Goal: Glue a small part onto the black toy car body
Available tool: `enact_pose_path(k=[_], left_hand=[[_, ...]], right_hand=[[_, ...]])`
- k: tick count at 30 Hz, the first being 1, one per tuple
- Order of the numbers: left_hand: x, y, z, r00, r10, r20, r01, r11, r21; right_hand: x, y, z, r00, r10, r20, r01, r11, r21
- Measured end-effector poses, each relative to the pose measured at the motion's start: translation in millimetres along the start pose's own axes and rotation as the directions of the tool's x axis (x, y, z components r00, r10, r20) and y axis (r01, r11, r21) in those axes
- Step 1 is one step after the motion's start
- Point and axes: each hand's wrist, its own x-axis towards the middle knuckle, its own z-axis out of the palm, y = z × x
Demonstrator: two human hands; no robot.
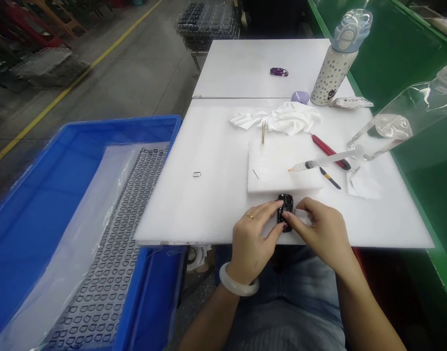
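Observation:
A small glossy black piece (285, 214) is at the front edge of the white foam table, just before a white foam block (285, 183). My left hand (254, 234), with a ring and a pale bangle, grips its left side between fingers and thumb. The thumb of my right hand (323, 231) presses on the piece's face, and the bent index finger is close to its right edge. My fingers cover part of the piece, so its exact kind does not show. A small dark-rimmed frame (196, 174) lies alone to the left.
On the block are thin sticks (263, 132) and the tip of a syringe (311, 164). Around it lie a red pen-like tool (329, 151), tweezers (330, 178), crumpled tissue (294, 117), a tilted clear bottle (398, 117) and a dotted flask (329, 73). A blue bin (73, 129) holds sheeted frames.

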Motion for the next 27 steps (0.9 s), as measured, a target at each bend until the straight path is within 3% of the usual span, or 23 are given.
enact_pose_path(k=[13,21,24,27], left_hand=[[0.0,1.1,2.1,1.000,0.010,-0.027,-0.009,1.000,0.016],[3.3,4.8,-2.3,0.997,-0.068,0.025,0.069,0.997,-0.018],[1.0,4.9,-6.0,0.997,-0.043,0.067,0.042,0.999,0.013],[-5.6,5.2,-4.2,1.000,0.001,0.017,-0.002,0.998,0.067]], right_hand=[[-3.1,3.5,-1.8,1.000,-0.019,0.003,0.019,0.999,0.051],[-2.5,1.9,-2.4,1.000,-0.006,0.025,0.004,0.997,0.076],[-3.0,5.2,-7.2,0.998,-0.020,0.059,0.011,0.989,0.147],[-7.7,11.4,-14.4,0.998,-0.031,0.060,0.014,0.963,0.271]])
